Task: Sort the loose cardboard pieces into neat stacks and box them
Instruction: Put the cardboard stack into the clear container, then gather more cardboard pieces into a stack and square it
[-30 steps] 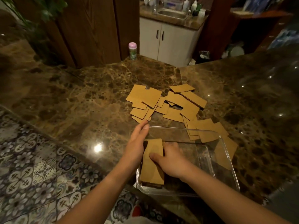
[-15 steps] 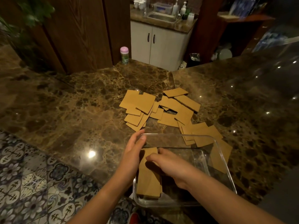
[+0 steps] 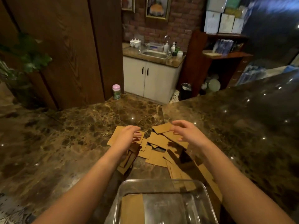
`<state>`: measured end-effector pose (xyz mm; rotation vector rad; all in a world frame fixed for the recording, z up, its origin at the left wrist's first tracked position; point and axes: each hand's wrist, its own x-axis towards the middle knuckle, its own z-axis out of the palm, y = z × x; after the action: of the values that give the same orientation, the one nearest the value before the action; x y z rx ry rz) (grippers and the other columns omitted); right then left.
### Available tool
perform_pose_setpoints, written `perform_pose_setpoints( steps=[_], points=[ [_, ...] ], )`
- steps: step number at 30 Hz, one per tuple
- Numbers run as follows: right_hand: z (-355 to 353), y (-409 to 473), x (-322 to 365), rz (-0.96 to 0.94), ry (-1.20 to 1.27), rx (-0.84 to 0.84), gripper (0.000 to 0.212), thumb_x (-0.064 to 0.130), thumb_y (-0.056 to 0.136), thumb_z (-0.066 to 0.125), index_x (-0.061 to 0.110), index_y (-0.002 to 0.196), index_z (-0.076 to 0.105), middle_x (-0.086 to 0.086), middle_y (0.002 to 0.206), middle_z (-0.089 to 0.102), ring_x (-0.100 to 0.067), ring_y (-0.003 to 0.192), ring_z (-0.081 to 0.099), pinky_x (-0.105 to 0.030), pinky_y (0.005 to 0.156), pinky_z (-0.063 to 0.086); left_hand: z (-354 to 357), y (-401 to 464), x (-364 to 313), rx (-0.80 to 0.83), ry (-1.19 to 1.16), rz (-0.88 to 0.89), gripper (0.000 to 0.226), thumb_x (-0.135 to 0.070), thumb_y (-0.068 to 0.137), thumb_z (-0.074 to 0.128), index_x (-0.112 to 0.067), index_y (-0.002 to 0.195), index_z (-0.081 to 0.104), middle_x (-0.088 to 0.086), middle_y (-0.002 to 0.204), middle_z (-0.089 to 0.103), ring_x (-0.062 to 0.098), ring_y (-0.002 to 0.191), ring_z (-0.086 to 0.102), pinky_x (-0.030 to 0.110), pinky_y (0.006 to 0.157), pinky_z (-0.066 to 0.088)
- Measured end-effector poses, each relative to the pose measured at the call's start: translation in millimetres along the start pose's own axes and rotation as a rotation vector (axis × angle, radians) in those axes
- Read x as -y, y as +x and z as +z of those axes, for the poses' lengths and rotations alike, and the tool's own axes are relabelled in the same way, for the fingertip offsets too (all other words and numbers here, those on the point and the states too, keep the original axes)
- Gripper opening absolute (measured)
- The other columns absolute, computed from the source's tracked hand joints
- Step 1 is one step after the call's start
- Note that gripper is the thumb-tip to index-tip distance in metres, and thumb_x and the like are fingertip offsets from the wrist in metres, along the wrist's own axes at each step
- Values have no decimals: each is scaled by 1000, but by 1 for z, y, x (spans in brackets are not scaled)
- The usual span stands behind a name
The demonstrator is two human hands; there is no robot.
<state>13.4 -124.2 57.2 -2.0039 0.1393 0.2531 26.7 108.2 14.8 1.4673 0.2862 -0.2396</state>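
Loose cardboard pieces scattered in overlapping heap at centre of marble counter; one neat stack lying flat in left side of clear box at 6 o'clock from heap. Left hand over heap's 9 o'clock edge, fingers loosely curled, holding nothing visible; right hand over 2 o'clock edge, fingers spread, possibly brushing topmost piece (motion blur). Pink-capped bottle at 11 o'clock, far counter edge.

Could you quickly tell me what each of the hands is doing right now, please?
Left hand: open, fingers loosely curved, holding nothing, over the loose cardboard pieces.
Right hand: open, fingers spread, holding nothing, over the same pile.
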Motion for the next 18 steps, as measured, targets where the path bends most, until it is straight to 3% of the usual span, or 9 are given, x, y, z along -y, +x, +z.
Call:
perform_pose_setpoints(
  steps=[2, 4, 6, 8, 10, 12, 14, 16, 18],
  points=[
    [-3, 29, -18, 49, -290, -10, 69, 38, 87, 75, 20, 146, 44, -1, 141, 56, -18, 124, 54, -34, 98, 49, 24, 15, 3, 6, 20, -62, 22, -21, 97, 53, -9, 110, 65, 11, 101, 71, 22, 89, 66, 27, 67, 48],
    [2, 49, -34, 119, -527, 81, 107, 53, 72, 83, 20, 156, 25, -8, 157, 37, -28, 142, 36, -46, 115, 36, 48, 29, 9, -8, 124, -100, 25, -20, 95, 53, -9, 115, 64, 8, 93, 65, 20, 81, 58, 31, 66, 45],
    [13, 61, -47, 163, -674, 156, 136, 66, 59, 84, 23, 160, 5, -12, 164, 20, -35, 149, 19, -50, 119, 26, 67, 38, 15, -73, 215, -117, 22, -20, 95, 54, -12, 115, 59, 4, 92, 60, 16, 75, 53, 30, 60, 41],
    [24, 68, -57, 166, -785, 154, 142, 71, 56, 82, 24, 160, -1, -14, 164, 19, -38, 148, 19, -53, 117, 29, 78, 43, 20, -135, 207, -140, 20, -21, 95, 55, -15, 114, 53, -1, 87, 55, 11, 71, 49, 29, 54, 36],
    [30, 70, -64, 99, -895, 82, 124, 67, 64, 79, 20, 158, 12, -17, 156, 32, -39, 141, 32, -51, 111, 39, 82, 47, 26, -174, 191, -145, 19, -23, 93, 57, -16, 111, 54, -1, 89, 57, 11, 74, 51, 29, 54, 37],
    [30, 70, -68, -77, -1012, 37, 81, 55, 80, 70, 16, 144, 38, -16, 135, 54, -36, 123, 52, -47, 97, 51, 79, 48, 28, -197, 168, -144, 17, -22, 92, 57, -13, 106, 57, 4, 96, 61, 16, 83, 56, 34, 65, 48],
    [28, 65, -68, -280, -1117, 52, 40, 40, 92, 57, 14, 122, 51, -13, 111, 65, -34, 103, 64, -44, 81, 57, 74, 47, 27, -222, 125, -130, 17, -21, 90, 55, -8, 98, 60, 7, 93, 64, 23, 85, 60, 43, 80, 53],
    [24, 62, -65, -414, -1162, 52, 30, 32, 96, 51, 14, 119, 52, -12, 102, 68, -34, 92, 68, -40, 69, 55, 69, 43, 24, -261, 81, -76, 16, -21, 90, 53, -6, 85, 56, 6, 79, 58, 23, 70, 54, 39, 68, 46],
    [17, 59, -57, -452, -1112, 6, 30, 29, 97, 50, 16, 124, 53, -11, 100, 70, -33, 87, 69, -39, 65, 54, 64, 37, 19, -310, 47, -46, 16, -22, 93, 51, -9, 89, 59, 3, 84, 61, 23, 75, 56, 36, 66, 42]
  ],
)
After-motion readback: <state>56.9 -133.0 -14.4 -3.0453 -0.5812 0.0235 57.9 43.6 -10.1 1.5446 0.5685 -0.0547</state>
